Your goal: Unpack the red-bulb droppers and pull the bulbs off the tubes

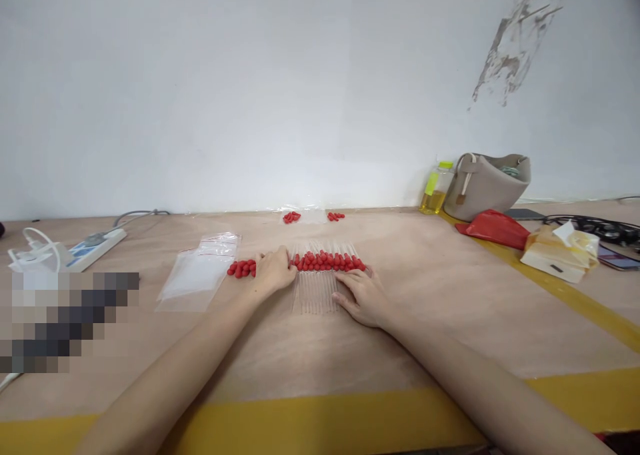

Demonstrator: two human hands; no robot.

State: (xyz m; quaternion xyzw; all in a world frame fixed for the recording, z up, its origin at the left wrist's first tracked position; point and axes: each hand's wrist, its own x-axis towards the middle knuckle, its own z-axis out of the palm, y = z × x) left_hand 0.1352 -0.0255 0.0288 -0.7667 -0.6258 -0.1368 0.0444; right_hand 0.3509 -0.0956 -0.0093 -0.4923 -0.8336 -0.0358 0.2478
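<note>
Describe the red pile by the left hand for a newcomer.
On the brown tabletop, find the clear plastic bags. Right of them, beside the left hand, is the red pile. It shows no clear tubes, unlike the central red row, and sits nearer than the small red clusters by the wall.

Workshop-like place: brown worktable (pixel 450 322), yellow edge strip (pixel 320 420), damaged wall (pixel 250 75), batch of red-ended clear tubes (pixel 323 262).
</note>
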